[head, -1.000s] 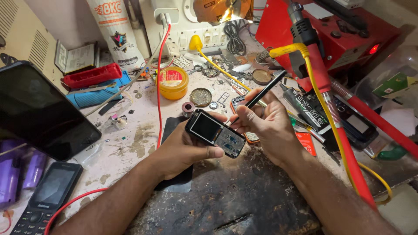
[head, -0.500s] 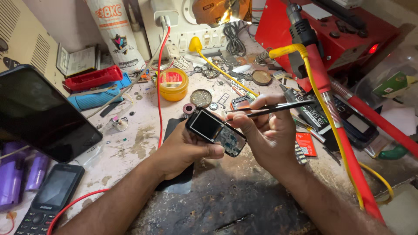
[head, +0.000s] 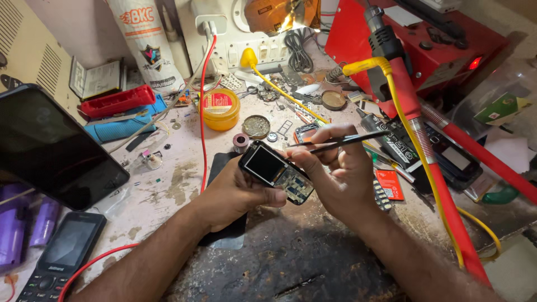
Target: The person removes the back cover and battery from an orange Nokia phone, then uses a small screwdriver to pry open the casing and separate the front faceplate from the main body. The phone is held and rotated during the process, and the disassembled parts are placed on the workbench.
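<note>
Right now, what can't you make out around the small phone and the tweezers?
- Head view: the tweezers tips are hidden behind the right hand fingers.
- The small phone underside is covered by the left hand.
- Parts on its bare circuit board are too small to tell.

At the centre of the frame the small phone [head: 275, 171] shows a black screen framed in silver, with a dark, speckled circuit face below it. The tweezers [head: 341, 141] above it are black with a pale glint. In the upper middle the round tin [head: 220, 108] is yellow with a red label. At the upper left lie a red case [head: 117, 102] and a blue roll [head: 120, 127]. A red cable [head: 202, 106] runs down the stained beige bench [head: 173, 179]. At the right a red hose [head: 447, 201] carries a yellow wire [head: 404, 120]. At the left the tablet [head: 50, 148] is glossy black; purple cells [head: 22, 229] lie beneath it.
</note>
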